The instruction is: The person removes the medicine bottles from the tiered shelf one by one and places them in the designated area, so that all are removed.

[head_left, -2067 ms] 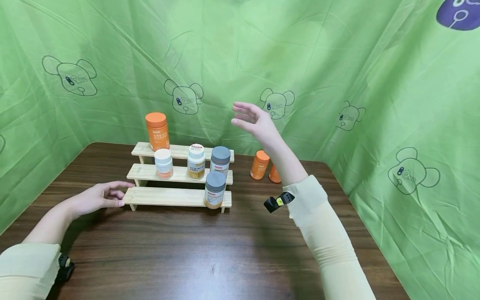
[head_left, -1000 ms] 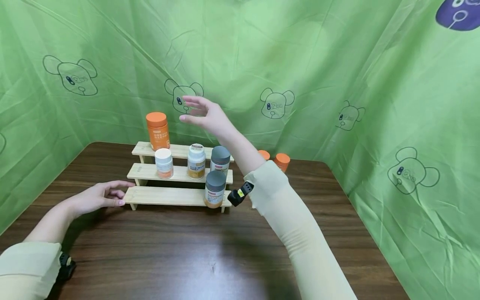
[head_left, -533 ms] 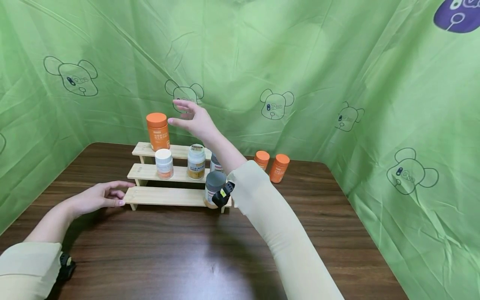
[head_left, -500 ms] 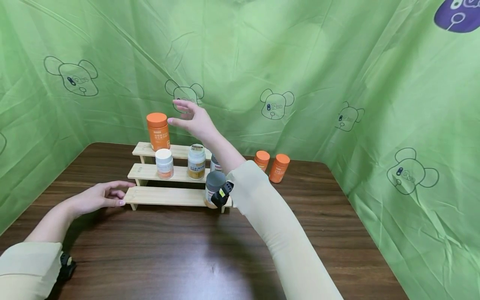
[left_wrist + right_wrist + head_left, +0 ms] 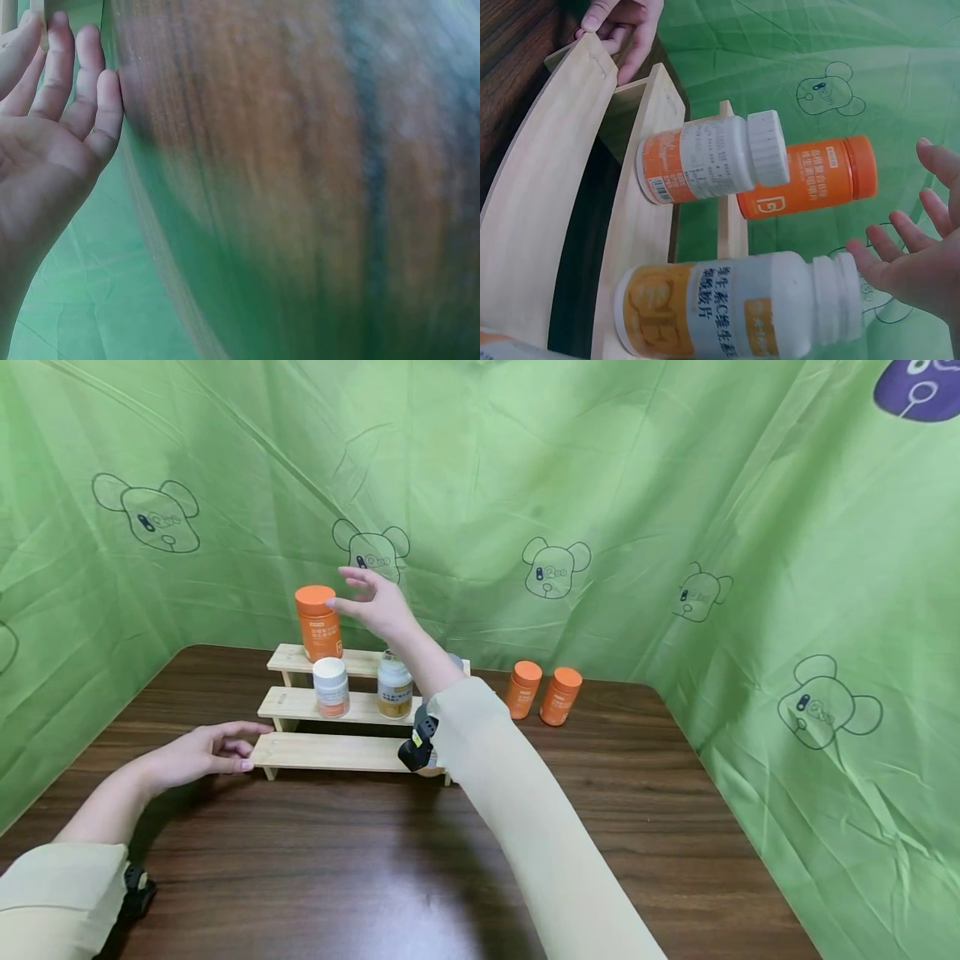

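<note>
My right hand (image 5: 360, 597) hovers open just right of the tall orange bottle (image 5: 318, 623) on the top step of a three-step wooden stand (image 5: 330, 752), fingers spread and close to the lid without touching it. In the right wrist view the orange bottle (image 5: 806, 187) lies a short gap from my spread fingers (image 5: 922, 247). My left hand (image 5: 206, 750) rests open on the table, fingertips against the left end of the bottom step. The left wrist view shows its relaxed palm (image 5: 52, 112).
Two white-lidded bottles (image 5: 330, 687) (image 5: 394, 685) stand on the middle step. My right forearm hides the grey-lidded bottles at the stand's right end. Two small orange bottles (image 5: 522, 690) (image 5: 561, 696) stand on the dark wooden table (image 5: 337, 860). Green cloth encloses the back and sides.
My right hand has swept left from near the two loose orange bottles, over the stand, to the tall orange bottle's lid. The left hand has stayed put.
</note>
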`<action>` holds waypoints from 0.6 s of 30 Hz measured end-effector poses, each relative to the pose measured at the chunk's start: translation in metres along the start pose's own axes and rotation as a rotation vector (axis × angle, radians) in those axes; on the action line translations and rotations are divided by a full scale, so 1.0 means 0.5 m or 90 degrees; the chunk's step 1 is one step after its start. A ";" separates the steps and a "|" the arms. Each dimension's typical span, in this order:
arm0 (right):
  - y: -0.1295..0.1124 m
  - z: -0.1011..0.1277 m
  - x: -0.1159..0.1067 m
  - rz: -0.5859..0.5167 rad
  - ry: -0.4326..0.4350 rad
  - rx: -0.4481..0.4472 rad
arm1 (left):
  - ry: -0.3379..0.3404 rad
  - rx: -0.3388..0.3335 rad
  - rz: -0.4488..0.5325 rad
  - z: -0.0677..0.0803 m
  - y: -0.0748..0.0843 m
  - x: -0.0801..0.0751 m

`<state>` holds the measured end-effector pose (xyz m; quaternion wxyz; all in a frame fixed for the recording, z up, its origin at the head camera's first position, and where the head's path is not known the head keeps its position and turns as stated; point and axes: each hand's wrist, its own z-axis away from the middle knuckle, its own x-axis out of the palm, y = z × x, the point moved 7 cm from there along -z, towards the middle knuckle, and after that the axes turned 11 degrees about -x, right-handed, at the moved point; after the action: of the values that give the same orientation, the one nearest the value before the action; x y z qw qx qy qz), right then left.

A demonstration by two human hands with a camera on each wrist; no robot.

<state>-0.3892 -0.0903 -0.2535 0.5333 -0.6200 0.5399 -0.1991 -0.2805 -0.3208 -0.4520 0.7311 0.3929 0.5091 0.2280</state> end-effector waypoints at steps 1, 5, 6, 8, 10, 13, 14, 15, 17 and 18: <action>0.001 -0.002 0.004 0.000 -0.001 0.001 | 0.000 0.004 0.001 0.000 0.001 0.000; 0.011 -0.006 0.022 0.001 0.000 0.018 | 0.001 0.013 0.005 0.000 0.002 0.000; 0.013 -0.007 0.026 0.002 0.000 0.022 | 0.001 0.013 0.006 0.000 0.002 0.000; 0.018 -0.010 0.034 0.001 0.002 0.025 | 0.001 0.013 0.003 0.000 0.001 0.000; 0.023 -0.014 0.040 0.003 0.005 0.025 | 0.004 0.011 0.000 0.000 0.001 0.000; 0.029 -0.018 0.046 0.001 0.008 0.021 | 0.005 0.007 -0.002 0.000 0.000 -0.001; 0.032 -0.019 0.047 0.002 0.009 0.021 | 0.003 0.006 -0.001 0.000 0.001 -0.001; 0.034 -0.019 0.047 0.001 0.009 0.021 | 0.001 0.004 0.002 0.000 0.001 -0.001; 0.039 -0.020 0.049 -0.001 0.009 0.027 | -0.004 0.001 0.008 -0.001 -0.001 -0.001; 0.041 -0.020 0.049 -0.001 0.010 0.030 | -0.006 -0.001 0.012 -0.001 -0.003 -0.001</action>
<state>-0.3988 -0.1134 -0.2761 0.5433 -0.6061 0.5389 -0.2167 -0.2812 -0.3217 -0.4530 0.7318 0.3981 0.5016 0.2332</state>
